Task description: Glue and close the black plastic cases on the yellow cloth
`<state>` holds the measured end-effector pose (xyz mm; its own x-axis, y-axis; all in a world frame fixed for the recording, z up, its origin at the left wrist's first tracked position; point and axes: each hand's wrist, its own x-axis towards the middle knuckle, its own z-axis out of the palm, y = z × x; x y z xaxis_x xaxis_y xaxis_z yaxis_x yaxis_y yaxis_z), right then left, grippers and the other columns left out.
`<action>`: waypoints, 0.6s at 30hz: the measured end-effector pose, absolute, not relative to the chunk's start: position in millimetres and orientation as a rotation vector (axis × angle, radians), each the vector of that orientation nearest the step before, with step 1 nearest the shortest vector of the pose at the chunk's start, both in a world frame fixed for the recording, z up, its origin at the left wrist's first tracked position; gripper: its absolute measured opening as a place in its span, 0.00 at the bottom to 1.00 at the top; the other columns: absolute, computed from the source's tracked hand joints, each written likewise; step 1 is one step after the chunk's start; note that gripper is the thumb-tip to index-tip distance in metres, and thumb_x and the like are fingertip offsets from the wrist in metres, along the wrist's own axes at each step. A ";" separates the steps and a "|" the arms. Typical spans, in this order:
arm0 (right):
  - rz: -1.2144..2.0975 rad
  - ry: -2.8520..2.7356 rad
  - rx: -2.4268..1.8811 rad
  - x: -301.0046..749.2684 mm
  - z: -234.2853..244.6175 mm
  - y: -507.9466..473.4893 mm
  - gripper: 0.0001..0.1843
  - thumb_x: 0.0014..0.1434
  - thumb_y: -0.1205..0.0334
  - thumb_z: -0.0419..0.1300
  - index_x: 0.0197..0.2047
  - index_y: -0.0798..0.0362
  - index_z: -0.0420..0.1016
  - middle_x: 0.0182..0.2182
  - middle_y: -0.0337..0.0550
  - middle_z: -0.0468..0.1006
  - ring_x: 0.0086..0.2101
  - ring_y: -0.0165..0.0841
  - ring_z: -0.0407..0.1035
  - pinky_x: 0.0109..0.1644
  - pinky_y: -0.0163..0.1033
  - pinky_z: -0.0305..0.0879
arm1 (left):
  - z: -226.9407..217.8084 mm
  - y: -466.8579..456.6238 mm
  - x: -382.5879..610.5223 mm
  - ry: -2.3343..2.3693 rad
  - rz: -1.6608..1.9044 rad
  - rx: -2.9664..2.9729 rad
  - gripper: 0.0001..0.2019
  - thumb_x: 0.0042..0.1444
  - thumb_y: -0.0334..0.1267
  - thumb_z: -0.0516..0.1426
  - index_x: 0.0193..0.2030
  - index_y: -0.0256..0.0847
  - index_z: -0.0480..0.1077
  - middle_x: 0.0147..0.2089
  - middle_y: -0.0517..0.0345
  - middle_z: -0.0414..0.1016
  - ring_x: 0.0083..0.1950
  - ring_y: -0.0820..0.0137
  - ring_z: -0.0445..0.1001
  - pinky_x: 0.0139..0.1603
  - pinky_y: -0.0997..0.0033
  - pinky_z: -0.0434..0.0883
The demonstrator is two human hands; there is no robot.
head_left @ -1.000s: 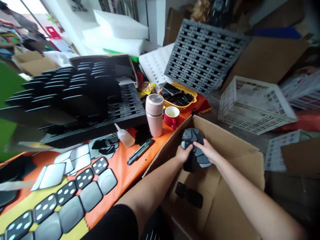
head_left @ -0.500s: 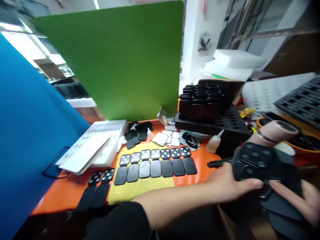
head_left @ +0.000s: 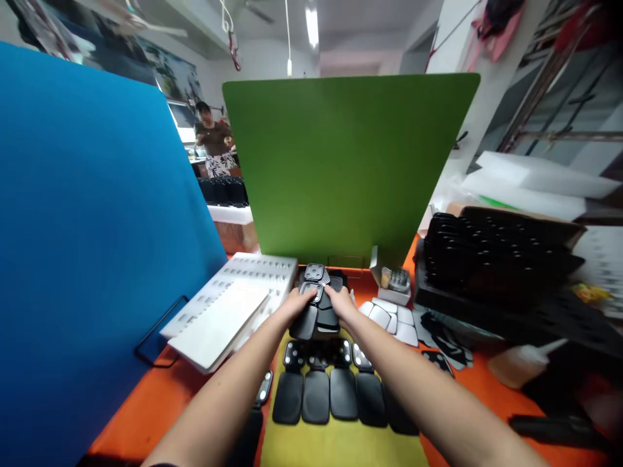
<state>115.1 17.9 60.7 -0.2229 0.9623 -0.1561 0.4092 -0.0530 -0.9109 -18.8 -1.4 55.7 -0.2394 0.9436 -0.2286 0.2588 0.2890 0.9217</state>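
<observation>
Black remote-shell pieces (head_left: 315, 305) form a loose stack held over the far end of the yellow cloth (head_left: 341, 447), in front of the green divider (head_left: 348, 165). Left to right: blue divider (head_left: 92, 214); white trays (head_left: 228, 308); left hand (head_left: 294, 303), fingers clamped on the stack's left side; right hand (head_left: 341, 303), fingers closed on its right side; white shell pieces (head_left: 392, 319); black tray of housings (head_left: 491, 263); glue bottle (head_left: 520, 364). Rows of black shells (head_left: 328, 392) lie on the cloth just below the hands.
</observation>
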 end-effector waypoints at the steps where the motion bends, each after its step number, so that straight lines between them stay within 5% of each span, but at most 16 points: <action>1: 1.236 -1.663 -1.531 103.5 57.8 29.4 0.31 0.58 0.47 0.42 0.57 0.59 0.56 0.47 0.56 0.70 0.45 0.41 0.67 0.45 0.43 0.64 | 53.7 13.7 -24.9 1.701 1.007 1.120 0.15 0.48 0.41 0.57 0.41 0.34 0.69 0.37 0.49 0.76 0.38 0.63 0.74 0.37 0.69 0.70; 6: 1.228 -1.588 -1.757 70.2 48.6 58.5 0.37 0.59 0.47 0.34 0.62 0.69 0.40 0.55 0.65 0.58 0.54 0.42 0.58 0.50 0.47 0.59 | 47.3 64.7 -43.0 1.827 1.076 1.222 0.17 0.46 0.33 0.57 0.45 0.30 0.66 0.44 0.42 0.73 0.45 0.59 0.71 0.45 0.63 0.67; 9: 1.212 -1.604 -1.690 84.3 43.2 32.8 0.39 0.57 0.44 0.41 0.63 0.63 0.40 0.60 0.59 0.50 0.58 0.40 0.50 0.56 0.45 0.53 | 51.1 69.6 -54.6 1.932 1.142 1.327 0.25 0.47 0.33 0.57 0.53 0.29 0.60 0.55 0.37 0.63 0.57 0.55 0.61 0.56 0.58 0.58; 13: 1.370 -1.748 -1.158 184.1 48.4 -54.2 0.34 0.53 0.46 0.52 0.60 0.51 0.53 0.52 0.49 0.67 0.48 0.36 0.65 0.50 0.41 0.62 | 61.0 38.9 -49.5 1.877 1.226 1.503 0.25 0.52 0.37 0.53 0.57 0.36 0.55 0.60 0.47 0.57 0.60 0.64 0.56 0.59 0.65 0.54; 15: 1.267 -1.687 -1.269 265.6 61.2 -99.8 0.28 0.53 0.48 0.54 0.55 0.50 0.61 0.38 0.46 0.76 0.38 0.35 0.71 0.45 0.43 0.65 | 64.6 8.3 -26.1 1.714 1.373 1.636 0.23 0.52 0.39 0.53 0.55 0.37 0.58 0.55 0.48 0.63 0.56 0.64 0.62 0.56 0.65 0.59; 18: 0.785 -1.362 -1.701 403.3 74.1 -156.5 0.23 0.57 0.51 0.50 0.52 0.53 0.62 0.36 0.46 0.76 0.38 0.34 0.70 0.46 0.42 0.65 | 69.2 -45.8 39.1 1.453 1.280 1.826 0.20 0.54 0.42 0.53 0.53 0.43 0.60 0.52 0.55 0.66 0.53 0.66 0.65 0.53 0.64 0.62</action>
